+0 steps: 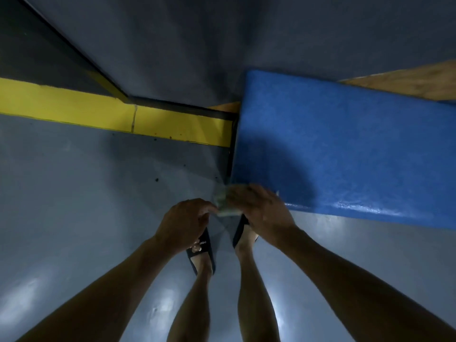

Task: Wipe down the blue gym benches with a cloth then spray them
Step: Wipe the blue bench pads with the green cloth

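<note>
Both hands meet at the near corner of the blue bench (345,154) — the right hand (259,208) and left hand (185,218) each gripping the bunched cloth (225,202) — so a loose pinch could drop it onto the floor (86,193).

there were two hands, a left hand (183,222) and a right hand (261,209), one cloth (225,201), one blue bench (345,149) and two dark slippers (201,248).

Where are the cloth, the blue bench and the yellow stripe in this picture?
cloth (225,199), head view, bunched part showing between the hands.
blue bench (345,149), head view, middle of its padded top.
yellow stripe (98,109), head view, middle of the painted band.
</note>
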A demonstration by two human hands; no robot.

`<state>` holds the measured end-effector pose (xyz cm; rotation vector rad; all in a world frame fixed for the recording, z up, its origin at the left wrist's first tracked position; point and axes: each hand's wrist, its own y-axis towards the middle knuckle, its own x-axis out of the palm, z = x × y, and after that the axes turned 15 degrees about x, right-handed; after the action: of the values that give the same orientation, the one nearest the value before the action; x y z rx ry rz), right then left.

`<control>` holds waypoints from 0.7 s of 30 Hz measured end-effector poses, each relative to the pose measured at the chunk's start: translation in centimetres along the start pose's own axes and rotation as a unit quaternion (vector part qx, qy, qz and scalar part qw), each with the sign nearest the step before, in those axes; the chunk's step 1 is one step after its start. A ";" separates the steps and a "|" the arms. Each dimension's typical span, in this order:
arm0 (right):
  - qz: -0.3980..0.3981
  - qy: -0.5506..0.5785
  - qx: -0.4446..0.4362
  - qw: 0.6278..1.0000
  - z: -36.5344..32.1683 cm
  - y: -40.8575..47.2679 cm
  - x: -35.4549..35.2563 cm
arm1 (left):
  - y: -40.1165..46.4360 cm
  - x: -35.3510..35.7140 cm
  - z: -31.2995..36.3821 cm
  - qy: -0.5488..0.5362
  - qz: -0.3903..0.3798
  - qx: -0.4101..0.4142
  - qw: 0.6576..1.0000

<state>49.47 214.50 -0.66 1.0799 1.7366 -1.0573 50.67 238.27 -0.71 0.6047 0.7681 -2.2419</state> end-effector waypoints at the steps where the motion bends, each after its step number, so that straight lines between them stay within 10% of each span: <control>1: -0.004 -0.011 -0.020 1.000 0.8 -1.4 -0.1 | -0.1 -0.1 0.0 0.000 -0.003 0.003 1.000; 6: 0.054 0.030 0.181 0.982 7.6 -6.4 -2.2 | 0.2 -0.8 -0.3 -0.019 -0.016 0.019 0.999; 10: 0.170 0.110 0.498 0.843 9.5 -7.9 -1.9 | 0.7 -0.8 -0.5 -0.027 -0.025 0.035 0.999; 14: 0.256 0.215 0.578 0.744 2.5 -3.6 0.9 | 0.7 -0.6 -0.2 -0.030 -0.024 0.023 0.999; 21: 0.057 0.227 0.355 0.905 -6.0 -1.0 2.6 | 0.3 -0.9 -0.3 -0.014 -0.033 0.013 0.999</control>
<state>46.51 220.43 -0.95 1.9881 1.6193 -1.5036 51.54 238.64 -0.51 0.5680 0.7557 -2.3184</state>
